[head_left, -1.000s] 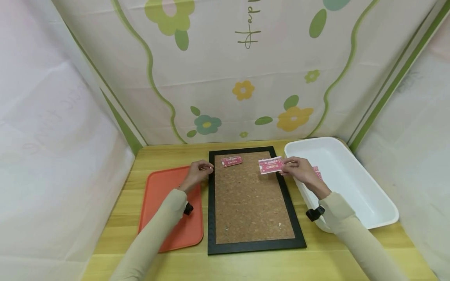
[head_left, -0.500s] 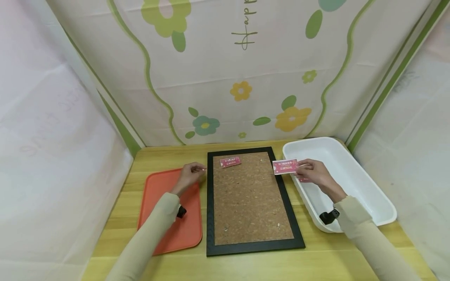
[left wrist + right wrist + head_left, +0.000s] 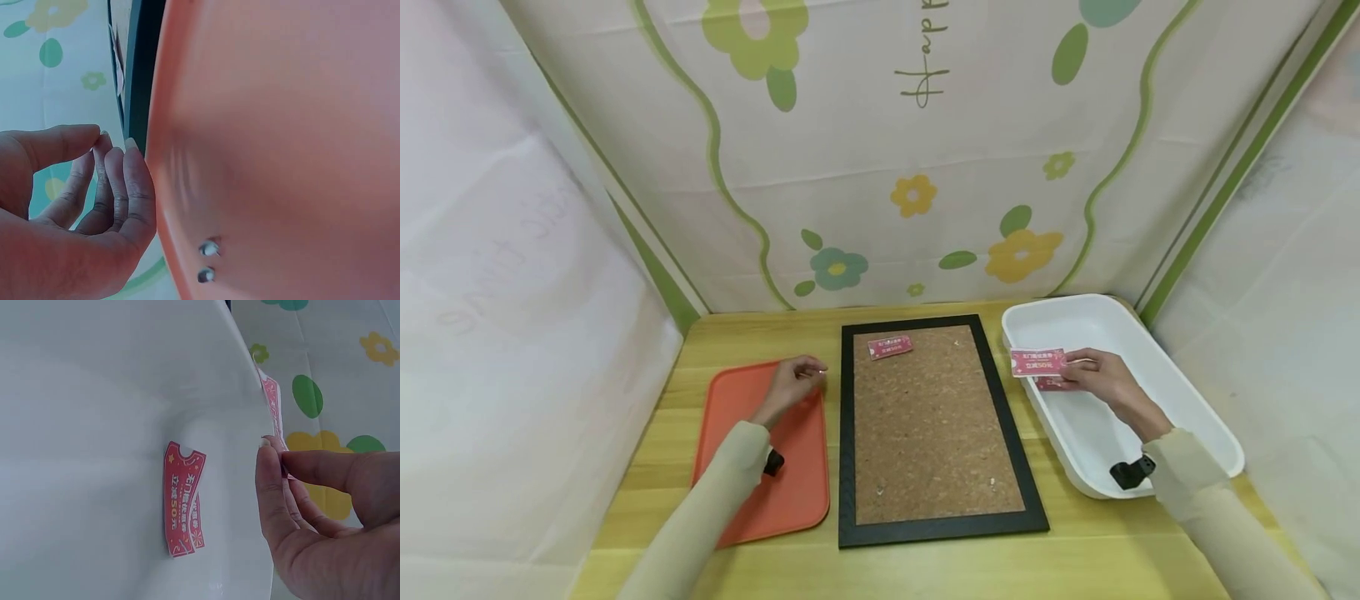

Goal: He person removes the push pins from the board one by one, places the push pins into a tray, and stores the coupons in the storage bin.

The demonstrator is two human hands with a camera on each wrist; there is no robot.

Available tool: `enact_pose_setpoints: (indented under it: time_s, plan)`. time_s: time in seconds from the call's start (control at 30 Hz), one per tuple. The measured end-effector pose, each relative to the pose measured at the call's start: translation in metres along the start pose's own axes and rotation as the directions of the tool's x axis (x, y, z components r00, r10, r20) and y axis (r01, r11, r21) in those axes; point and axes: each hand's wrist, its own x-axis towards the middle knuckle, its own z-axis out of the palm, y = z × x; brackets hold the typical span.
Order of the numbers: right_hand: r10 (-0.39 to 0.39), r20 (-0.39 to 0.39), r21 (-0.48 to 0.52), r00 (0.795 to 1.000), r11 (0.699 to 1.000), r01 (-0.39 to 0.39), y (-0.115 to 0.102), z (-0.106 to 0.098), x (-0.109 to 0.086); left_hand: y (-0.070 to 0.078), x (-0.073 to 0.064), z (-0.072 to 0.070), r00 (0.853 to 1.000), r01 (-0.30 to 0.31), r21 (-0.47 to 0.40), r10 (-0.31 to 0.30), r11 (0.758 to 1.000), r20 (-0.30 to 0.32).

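Centrally, a corkboard (image 3: 936, 425) lies between orange tray (image 3: 797, 496) and held coupon (image 3: 1036, 362).

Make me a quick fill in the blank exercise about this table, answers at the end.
1. The hand pinching a coupon is the person's ____ hand.
2. From the person's viewpoint, the orange tray lies to the ____ of the corkboard.
3. The corkboard's frame is colored ____.
4. The top coupon lying inside the white tub shows the number ____.
Missing words: right; left; black; 50.

pink coupon (image 3: 273, 403) in right hand (image 3: 328, 547)
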Motion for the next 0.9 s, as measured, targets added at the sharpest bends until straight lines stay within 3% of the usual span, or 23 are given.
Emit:
enact_pose_setpoints:
  time_s: [0.27,0.53,0.9]
  plan:
    - [0.016,0.021,0.028,1.000,0.999,-0.017,0.018,-0.016,-0.001,-0.009,-0.002,-0.009,1.000,0.028,-0.001,-0.028,1.000,0.000]
    - [0.025,0.095,0.063,0.995,0.997,-0.031,0.030,-0.026,-0.004,-0.017,-0.013,-0.024,0.998,0.053,-0.009,-0.054,0.999,-0.017]
    - [0.058,0.145,0.001,0.988,0.998,-0.059,0.038,-0.033,-0.004,-0.017,-0.018,-0.035,0.998,0.053,0.020,-0.053,0.998,-0.027]
